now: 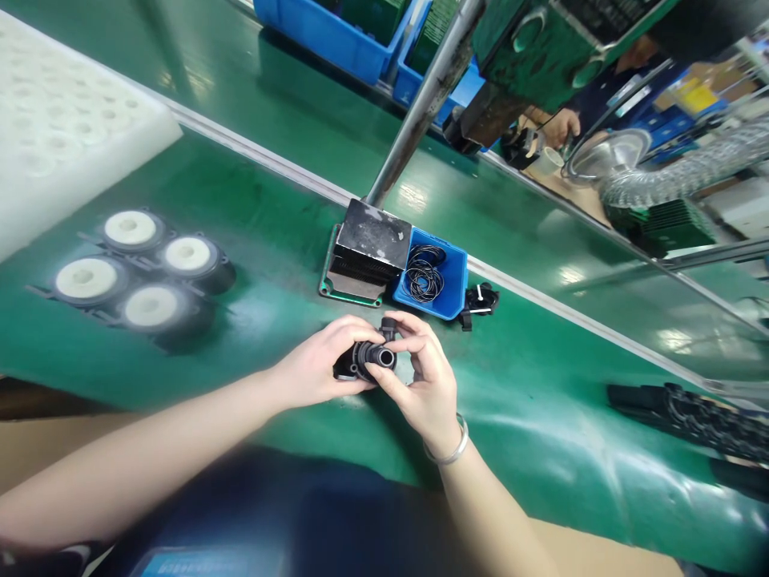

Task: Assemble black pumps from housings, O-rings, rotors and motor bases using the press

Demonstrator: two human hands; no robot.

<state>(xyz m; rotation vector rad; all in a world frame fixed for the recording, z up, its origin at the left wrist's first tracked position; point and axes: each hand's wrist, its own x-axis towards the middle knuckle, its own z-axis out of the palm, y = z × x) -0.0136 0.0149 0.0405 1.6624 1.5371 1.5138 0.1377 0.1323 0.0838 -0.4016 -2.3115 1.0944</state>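
Note:
Between my two hands is a black plastic pump housing with a round hollow spout facing up towards me. My left hand wraps round its left side, fingers behind and thumb in front. On the right, my right hand pinches the spout end, with the thumb at its lower edge and the fingers over the top. Just beyond my hands stands a blue bin holding several thin black rings. A black part with a white strip lies beside the bin.
Left of me sit several black round parts with white discs, near a white foam tray. A dark metal block stands by a slanting steel post. Black parts line the right. A co-worker's hand shows across the bench.

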